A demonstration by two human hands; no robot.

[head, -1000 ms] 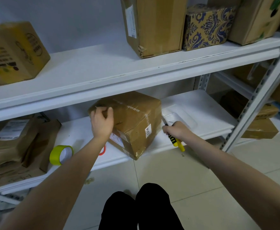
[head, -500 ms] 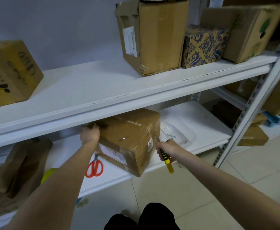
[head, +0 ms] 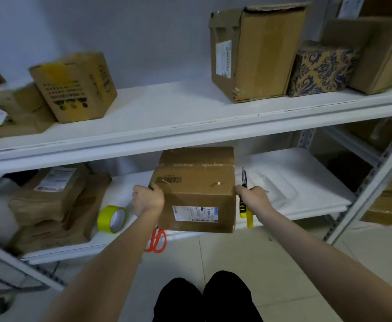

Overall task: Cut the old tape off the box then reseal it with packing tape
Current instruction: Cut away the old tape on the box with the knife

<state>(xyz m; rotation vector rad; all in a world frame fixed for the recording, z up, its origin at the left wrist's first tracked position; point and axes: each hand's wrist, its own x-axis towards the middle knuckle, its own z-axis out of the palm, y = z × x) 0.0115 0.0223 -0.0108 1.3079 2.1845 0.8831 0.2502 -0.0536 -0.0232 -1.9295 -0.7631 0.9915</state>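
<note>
A brown cardboard box [head: 197, 182] with old tape across its top and a shipping label on its front sits on the lower white shelf [head: 306, 182]. My left hand [head: 147, 199] grips the box's left front corner. My right hand [head: 252, 196] is against the box's right front corner and holds a yellow-handled utility knife [head: 245, 205], blade pointing up and away. A roll of yellow-green packing tape [head: 111, 219] stands on the shelf left of the box. Red-handled scissors [head: 157, 240] lie at the shelf's front edge, partly under my left forearm.
Crumpled brown parcels [head: 50, 205] fill the shelf's left end. The upper shelf [head: 190, 117] overhangs the box and carries several cartons. A metal upright [head: 362, 194] stands at right. My dark knees [head: 204, 298] are over the tiled floor below.
The box has been turned square to me, label side now facing front. My left hand shifted from the back-left corner to the front-left corner. The camera view tilted and moved left.
</note>
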